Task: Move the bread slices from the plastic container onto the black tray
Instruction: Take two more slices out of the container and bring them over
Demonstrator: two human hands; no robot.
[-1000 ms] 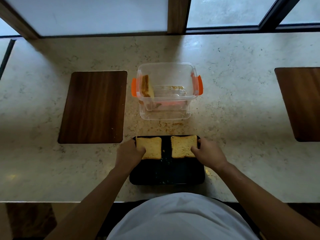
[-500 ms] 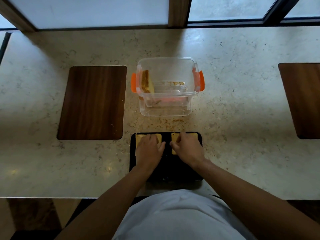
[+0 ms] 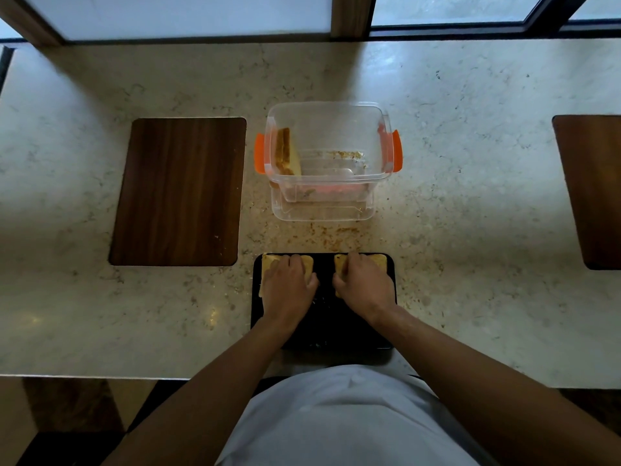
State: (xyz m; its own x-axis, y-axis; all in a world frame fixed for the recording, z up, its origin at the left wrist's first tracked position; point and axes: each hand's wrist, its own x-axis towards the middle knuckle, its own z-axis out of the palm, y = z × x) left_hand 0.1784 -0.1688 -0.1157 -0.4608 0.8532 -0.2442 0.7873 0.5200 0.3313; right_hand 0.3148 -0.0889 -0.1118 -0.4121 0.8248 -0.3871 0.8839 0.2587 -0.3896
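Observation:
A black tray lies on the marble counter just in front of me. Two toasted bread slices rest side by side along its far edge. My left hand lies over the left slice, fingers curled on it. My right hand covers the right slice the same way. Only the slices' edges show. Behind the tray stands the clear plastic container with orange clips. One or two slices lean upright against its left wall, with crumbs on its floor.
Crumbs are scattered on the counter between container and tray. A dark wooden panel sits to the left, another wooden panel at the far right. A window frame runs along the back. The counter's front edge is near my body.
Both hands moved from the outer edges of the two slices inward and on top of them. The slices stay on the tray's far edge; the container is unchanged.

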